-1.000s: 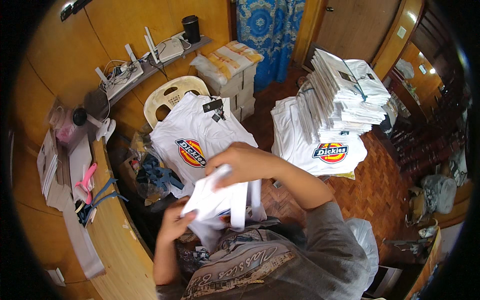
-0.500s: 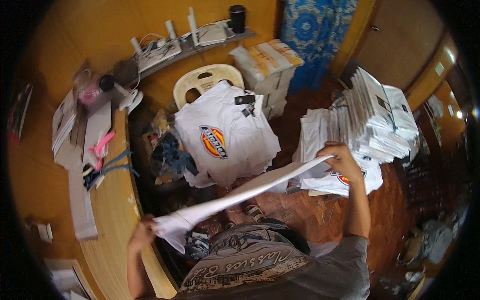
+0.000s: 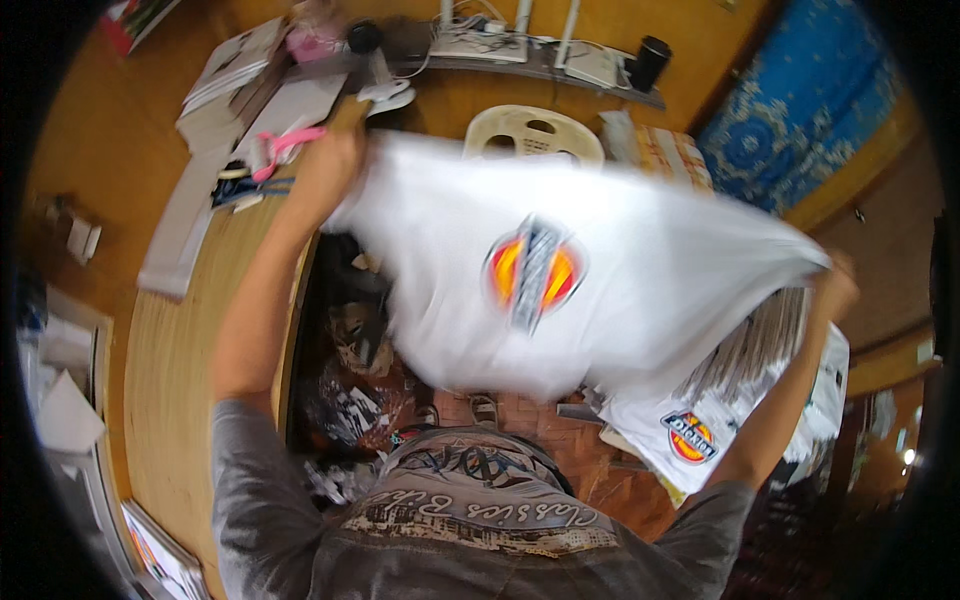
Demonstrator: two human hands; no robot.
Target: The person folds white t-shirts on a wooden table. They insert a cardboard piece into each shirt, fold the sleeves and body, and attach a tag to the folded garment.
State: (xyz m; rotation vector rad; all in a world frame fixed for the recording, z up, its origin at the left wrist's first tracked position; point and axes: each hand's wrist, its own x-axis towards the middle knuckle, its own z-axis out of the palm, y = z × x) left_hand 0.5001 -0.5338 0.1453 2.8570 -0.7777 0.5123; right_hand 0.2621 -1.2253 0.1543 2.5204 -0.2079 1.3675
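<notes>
The head view shows two hands, well apart: the left hand [image 3: 338, 160] closed on one upper corner of a white garment [image 3: 620, 270], the right hand [image 3: 838, 285] closed on the opposite one. The garment hangs spread in the air between them, tilted down toward the right, in front of a pale plastic chair [image 3: 522, 138]. Both grips look small, so a sharp tug might pull a corner free and let the cloth drop to the wooden floor [image 3: 630, 490]. Its right side overlaps the tall stack [image 3: 765, 340] of folded white pieces; I cannot tell whether they touch, but a wide sweep there could tip the pile. On the left, the cloth could catch the pink-handled tool [image 3: 285, 150] on the counter [image 3: 190, 330]. Counted: one held garment with one red-and-yellow emblem, one printed white garment [image 3: 690, 437] showing below the stack, one chair, one pink-handled tool, one black cup [image 3: 650, 62] and one blue curtain [image 3: 790, 100]. Blur and overlap keep the stack's pieces from being counted.
</notes>
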